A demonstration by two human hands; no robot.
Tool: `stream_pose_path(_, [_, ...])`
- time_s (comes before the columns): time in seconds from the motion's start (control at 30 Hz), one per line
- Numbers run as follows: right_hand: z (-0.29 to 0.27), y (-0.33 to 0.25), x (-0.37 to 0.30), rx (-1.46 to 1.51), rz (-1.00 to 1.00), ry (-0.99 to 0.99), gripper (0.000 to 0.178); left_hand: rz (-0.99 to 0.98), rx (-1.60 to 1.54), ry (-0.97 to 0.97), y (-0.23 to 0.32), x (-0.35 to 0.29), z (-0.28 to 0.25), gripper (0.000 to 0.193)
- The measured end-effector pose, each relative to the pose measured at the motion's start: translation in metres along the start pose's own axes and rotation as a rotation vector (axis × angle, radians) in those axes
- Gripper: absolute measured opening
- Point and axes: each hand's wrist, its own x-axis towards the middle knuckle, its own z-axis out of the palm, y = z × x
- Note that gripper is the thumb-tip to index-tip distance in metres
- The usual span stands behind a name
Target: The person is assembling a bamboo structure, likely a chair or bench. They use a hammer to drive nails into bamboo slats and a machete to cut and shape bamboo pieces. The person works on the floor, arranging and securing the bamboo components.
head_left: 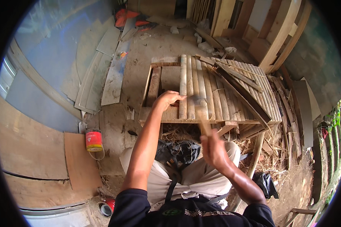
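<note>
Head: right fingers wrap hammer; left fingers curled at slat bordering open frame, hold unclear.

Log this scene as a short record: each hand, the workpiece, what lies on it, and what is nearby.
Left hand: fingers at the leftmost slat
Right hand: gripping a hammer, its head motion-blurred over the slats
Workpiece: wooden frame, slatted except at its left end
On top: loose wood pieces, lying slantwise
Nearby: red can to the left; black plastic bag to the right
</note>
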Motion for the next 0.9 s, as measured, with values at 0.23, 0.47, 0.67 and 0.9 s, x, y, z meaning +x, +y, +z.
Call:
stream_pose_path(0.23, [-0.019, 0.006, -0.007, 0.291, -0.218, 0.352, 0.019, -0.094, -0.006, -0.024, 0.004, 0.003, 0.001, 0.062])
stream_pose_path(0.47, [0.02, 0.018, -0.005, -0.095, 0.084, -0.013, 0.022, -0.086, 0.015, -0.184, 0.004, 0.002, -0.006, 0.096])
stream_pose_path(0.67, [0.001, 0.027, -0.028, 0.493, 0.021, 0.256, 0.031, -0.004, 0.126, -0.064, 0.007, -0.003, -0.001, 0.059])
stream_pose_path(0.9, [0.07, 0.092, -0.097, 0.574, 0.207, 0.365, 0.025, 0.89, -0.004, 0.767, -0.075, -0.125, 0.078, 0.012])
